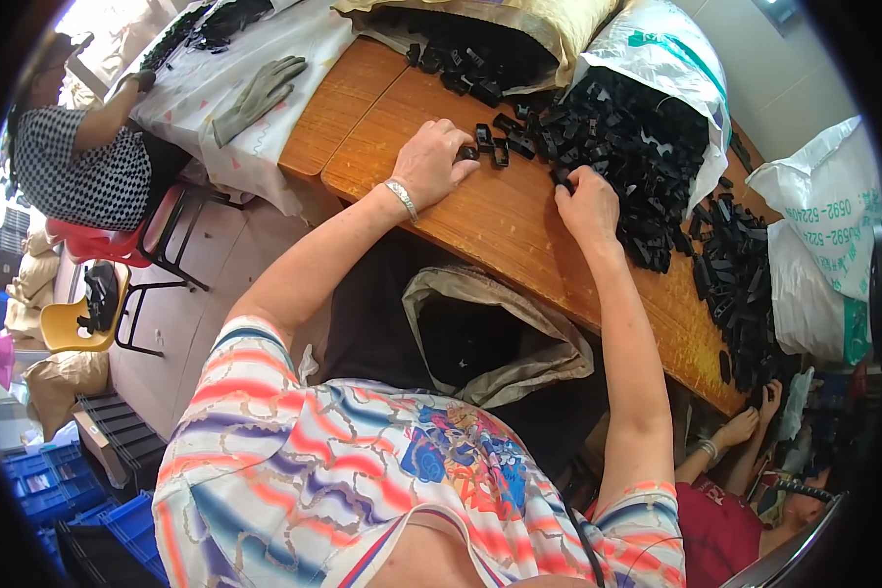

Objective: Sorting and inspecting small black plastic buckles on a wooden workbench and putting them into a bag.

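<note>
Left hand [429,162] fingers curl loosely around a small black plastic buckle [468,153]; right hand [586,204] fingers pinch into the black buckle pile [637,147] on the wooden table [480,225].

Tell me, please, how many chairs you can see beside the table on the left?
2: a red chair under the seated person in the checked top, and a yellow chair just below it holding a dark object. Others may be hidden.
</note>
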The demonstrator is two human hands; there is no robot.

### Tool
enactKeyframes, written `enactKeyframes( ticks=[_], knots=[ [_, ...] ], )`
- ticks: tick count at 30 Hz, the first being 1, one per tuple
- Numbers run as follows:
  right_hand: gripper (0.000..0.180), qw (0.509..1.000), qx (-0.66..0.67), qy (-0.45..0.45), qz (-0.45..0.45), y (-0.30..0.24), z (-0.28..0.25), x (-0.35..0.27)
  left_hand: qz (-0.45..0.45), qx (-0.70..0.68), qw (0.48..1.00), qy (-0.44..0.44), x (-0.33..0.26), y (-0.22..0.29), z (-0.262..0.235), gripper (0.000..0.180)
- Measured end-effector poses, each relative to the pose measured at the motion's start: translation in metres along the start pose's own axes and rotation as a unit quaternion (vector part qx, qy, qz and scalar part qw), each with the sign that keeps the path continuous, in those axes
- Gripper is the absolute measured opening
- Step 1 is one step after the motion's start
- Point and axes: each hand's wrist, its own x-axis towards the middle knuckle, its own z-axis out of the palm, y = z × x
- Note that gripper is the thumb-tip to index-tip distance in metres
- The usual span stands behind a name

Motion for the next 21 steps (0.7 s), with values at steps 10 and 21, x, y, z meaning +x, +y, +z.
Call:
enactKeyframes(
  ticks=[10, 21],
  knots=[
    [0.024, 0.971, 0.195, -0.137, -0.030, -0.006, -0.036, -0.054, -0.085, -0.123, 0.985, -0.088, -0.001, 0.031, -0.010, 0.024],
    [0.024, 0.965, 0.228, -0.126, -0.026, -0.002, -0.031, -0.058, 0.204, -0.090, 0.974, -0.047, -0.017, 0.038, 0.011, 0.016]
  ],
)
